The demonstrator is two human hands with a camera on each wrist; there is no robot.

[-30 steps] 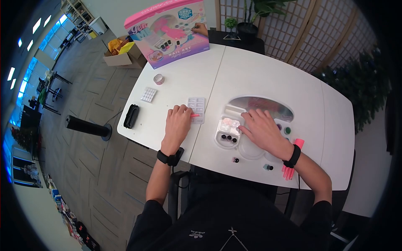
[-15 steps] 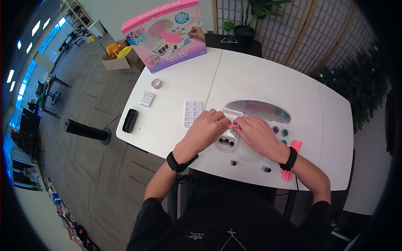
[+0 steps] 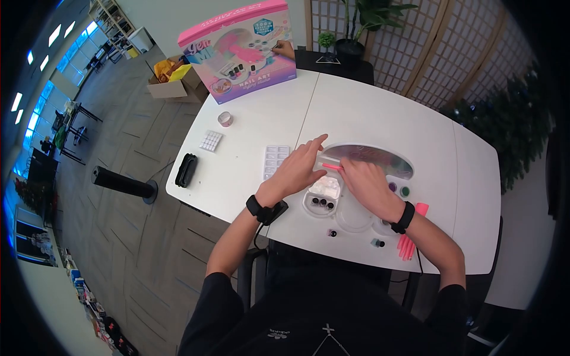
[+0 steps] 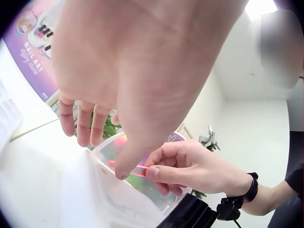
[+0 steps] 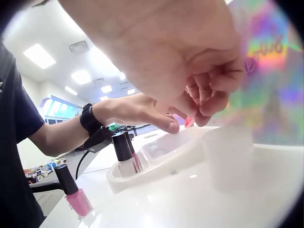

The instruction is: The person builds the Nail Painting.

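Observation:
Between thumb and fingers, my right hand [image 3: 369, 188] pinches a slim pink tool [image 3: 331, 167] that points left; two thin pink strips show in the left wrist view. My left hand [image 3: 297, 168] is spread with fingers extended and nothing in its grasp, its thumb close to the tool. Both hands are over a white nail-art station [image 3: 354, 222] with an oval mirror [image 3: 386, 160] at its back. Beneath them is a compartment of clear, shiny pieces [image 3: 325, 187]. Dark-capped polish bottles [image 3: 322, 203] stand in the front left holder.
A white compartment tray [image 3: 275, 155] lies left of the station. Farther left are a sheet of white squares [image 3: 211, 141], a small round tub [image 3: 225, 119] and a black case [image 3: 186, 171]. A pink model hand [image 3: 408, 243] and loose polish bottles [image 3: 332, 233] lie in front; the product box [image 3: 240, 53] stands behind.
My left hand brought the pink tool from the tray to the station, and my right hand took it. The left fingers have let go and spread apart.

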